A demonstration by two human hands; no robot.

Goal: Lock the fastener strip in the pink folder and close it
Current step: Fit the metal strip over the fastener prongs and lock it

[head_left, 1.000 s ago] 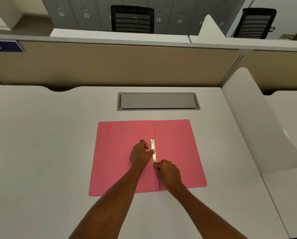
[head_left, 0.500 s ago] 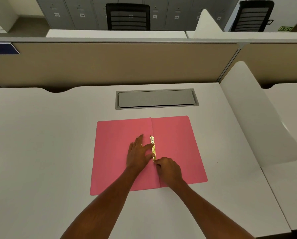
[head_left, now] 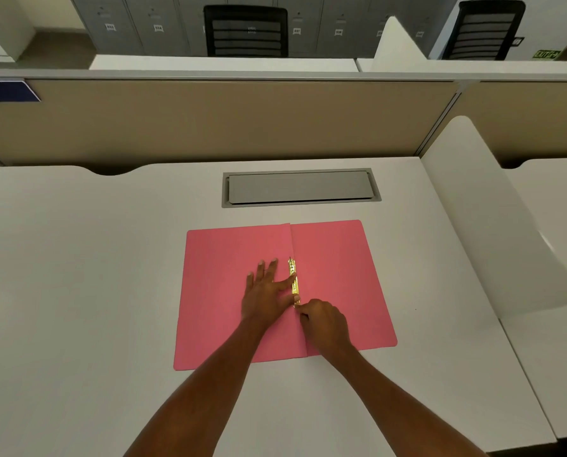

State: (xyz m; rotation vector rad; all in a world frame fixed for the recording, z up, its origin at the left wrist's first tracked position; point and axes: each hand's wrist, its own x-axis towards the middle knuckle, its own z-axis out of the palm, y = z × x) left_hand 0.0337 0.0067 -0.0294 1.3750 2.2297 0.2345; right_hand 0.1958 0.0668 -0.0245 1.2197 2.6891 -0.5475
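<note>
The right hand [head_left: 325, 321] hides the strip's [head_left: 294, 281] near end; its curled grip pinches there, though the contact is hard to see. The pink folder [head_left: 334, 258] lies open mid-table [head_left: 77, 291], gold strip beside the fold. The left hand [head_left: 267, 291] lies spread flat, forefinger on the strip. A grey hatch [head_left: 300, 187] sits behind.

An open-plan office, seen from a seat at one workstation.

A white laminate desk [head_left: 77, 258] with a grey metal cable hatch [head_left: 300, 188] faces a beige fabric partition [head_left: 226, 120]; beyond it stand two black mesh-backed chairs [head_left: 246, 31] and a row of grey numbered lockers [head_left: 133, 24], with a navy desk-number plate [head_left: 6, 91] at left.
</note>
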